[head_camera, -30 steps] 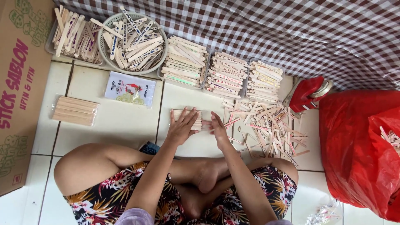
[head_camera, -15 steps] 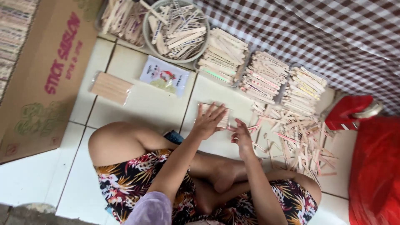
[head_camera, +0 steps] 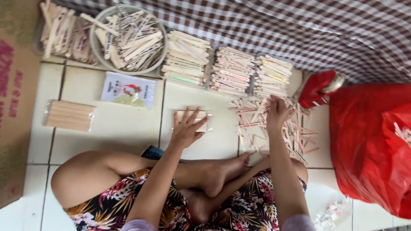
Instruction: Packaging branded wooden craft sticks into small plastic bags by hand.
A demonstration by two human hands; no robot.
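Note:
I sit cross-legged on a white tiled floor. My left hand (head_camera: 187, 126) lies flat, fingers spread, on a small clear packet of wooden sticks (head_camera: 204, 119). My right hand (head_camera: 276, 114) reaches into a loose heap of wooden sticks (head_camera: 295, 128) scattered on the tiles and touches them; whether it grips any is hidden. Beyond the heap lie three rows of stacked stick bundles (head_camera: 231, 70) along the edge of a checked cloth (head_camera: 299, 25).
A round bowl of sticks (head_camera: 128, 38) and a tray of sticks (head_camera: 64, 32) sit at the top left. A printed packet (head_camera: 128, 90) and a wrapped stick bundle (head_camera: 69, 115) lie left. A cardboard box (head_camera: 17, 98) flanks the left; a red plastic bag (head_camera: 372, 145) the right.
My hands have parted: the right one moved out to the loose heap, while the left stays pressed on the small packet. The view has swung back to level.

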